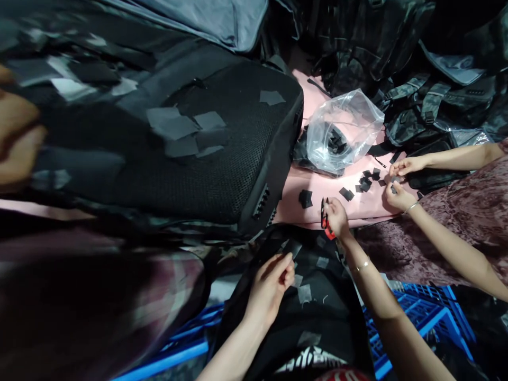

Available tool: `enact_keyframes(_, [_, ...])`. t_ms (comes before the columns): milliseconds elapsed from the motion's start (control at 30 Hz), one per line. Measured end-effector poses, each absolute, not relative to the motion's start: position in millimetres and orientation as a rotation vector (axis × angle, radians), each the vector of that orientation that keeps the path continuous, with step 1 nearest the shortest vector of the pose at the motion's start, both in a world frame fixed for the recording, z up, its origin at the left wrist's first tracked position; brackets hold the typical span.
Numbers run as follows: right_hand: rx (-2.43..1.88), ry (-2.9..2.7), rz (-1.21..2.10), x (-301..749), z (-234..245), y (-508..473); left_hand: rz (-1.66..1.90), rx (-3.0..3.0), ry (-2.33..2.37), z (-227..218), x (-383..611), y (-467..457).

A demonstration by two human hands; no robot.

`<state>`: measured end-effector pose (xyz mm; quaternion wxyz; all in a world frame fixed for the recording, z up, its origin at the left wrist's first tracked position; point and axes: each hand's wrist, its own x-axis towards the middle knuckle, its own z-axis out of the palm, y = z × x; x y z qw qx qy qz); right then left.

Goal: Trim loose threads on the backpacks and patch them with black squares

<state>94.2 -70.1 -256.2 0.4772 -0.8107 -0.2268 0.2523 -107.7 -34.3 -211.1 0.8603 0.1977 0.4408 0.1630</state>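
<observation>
My left hand [273,283] is low in the middle, fingers pinched on a small dark fabric piece [292,247] above my lap. My right hand [335,217] reaches to the edge of the pink table [317,190], closed round red-handled scissors [324,218] with black blades pointing up. A loose black square [305,198] lies just left of the scissors. More grey squares [305,293] rest on the black garment over my lap.
A big black mesh-backed backpack [206,159] strewn with grey squares fills the left. A clear plastic bag [341,132] of black pieces lies on the pink table. Another person's hands [400,180] handle scraps at right. Blue crates [420,312] stand below; camouflage bags are piled behind.
</observation>
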Motion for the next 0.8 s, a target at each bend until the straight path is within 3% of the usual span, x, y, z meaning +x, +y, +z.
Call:
enact_keyframes(100, [-1.467,-0.290,1.011,54.2,-246.0,-105.8,0.310,0.344,0.905,-212.8,-106.1,-39.8])
enact_keyframes(200, [-1.300,-0.155,1.160,15.8,-241.2,-136.8,0.263,0.251,0.915,-216.7,-104.6,-49.5])
enact_keyframes(800, [-1.675,-0.175,0.859,-16.6,-246.2,-166.2,0.120,0.476,0.934,-227.3,-108.5,-79.5])
